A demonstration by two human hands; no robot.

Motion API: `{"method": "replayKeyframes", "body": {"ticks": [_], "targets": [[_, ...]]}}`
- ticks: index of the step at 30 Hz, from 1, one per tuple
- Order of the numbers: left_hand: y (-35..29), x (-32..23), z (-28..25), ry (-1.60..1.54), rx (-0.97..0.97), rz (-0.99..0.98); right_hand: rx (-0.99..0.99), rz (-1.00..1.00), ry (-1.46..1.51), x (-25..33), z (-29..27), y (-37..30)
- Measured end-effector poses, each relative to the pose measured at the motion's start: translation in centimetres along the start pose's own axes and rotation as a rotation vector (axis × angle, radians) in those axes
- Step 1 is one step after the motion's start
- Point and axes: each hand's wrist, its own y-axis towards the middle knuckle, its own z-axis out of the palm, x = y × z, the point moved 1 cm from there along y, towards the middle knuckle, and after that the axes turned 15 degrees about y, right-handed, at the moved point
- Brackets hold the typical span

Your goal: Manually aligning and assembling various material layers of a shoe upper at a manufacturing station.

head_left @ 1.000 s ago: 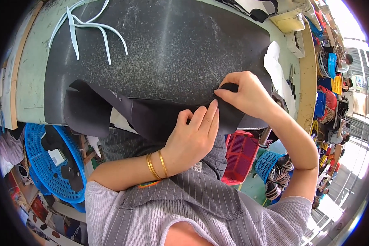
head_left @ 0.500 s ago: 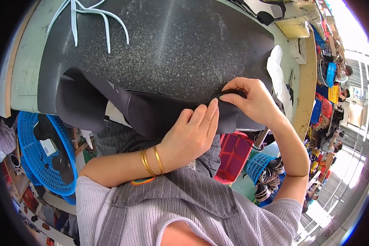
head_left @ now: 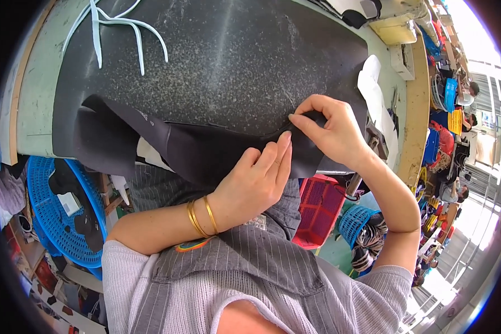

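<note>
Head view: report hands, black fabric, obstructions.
Right hand pinches black fabric-like piece at upper edge. Left hand rests on it, thumb hidden. Thin pale-blue strips clear of hands, upper left on dark speckled sheet.

We cannot see the palm of the left hand (head_left: 250,183), turned down over the black piece (head_left: 206,150), and that piece's pale print (head_left: 145,116), toward ten o'clock, is too small for us to read. Some fingers of the right hand (head_left: 334,131) are hidden from us. The top edge cuts off the pale strips (head_left: 97,39) near eleven o'clock. We lose part of the red crate (head_left: 312,217), at four o'clock, behind the apron (head_left: 234,256).
</note>
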Motion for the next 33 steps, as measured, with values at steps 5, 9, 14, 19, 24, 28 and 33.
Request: {"method": "replayKeyframes", "body": {"ticks": [5, 9, 14, 19, 24, 28, 33], "targets": [[0.3, 0.1, -0.3, -0.006, -0.034, -0.063, -0.091, -0.517, -0.443, -1.6, 1.4, -0.7], [1.2, -0.5, -0.2, 0.014, 0.038, -0.128, -0.183, -0.321, -0.103, -3.6, 0.4, -2.1], [1.2, -0.5, -0.3, -0.023, 0.110, -0.094, -0.260, -0.316, -0.097, -3.7, 0.8, -2.3], [2.9, 0.4, -1.0, -0.178, 0.234, -0.089, -0.288, -0.346, -0.131, -3.9, 1.0, -2.3], [3.2, 0.3, -0.4, -0.021, 0.251, -0.084, -0.494, -0.332, -0.365, -4.4, 1.5, -2.9], [0.6, 1.0, -0.7, -0.090, 0.128, -0.017, -0.151, -0.599, -0.095, -2.9, 4.3, -5.9], [-6.4, 7.8, -4.3, 0.057, -0.005, 0.158, 0.102, -0.520, -0.404, -2.3, 5.7, -7.3]]}}
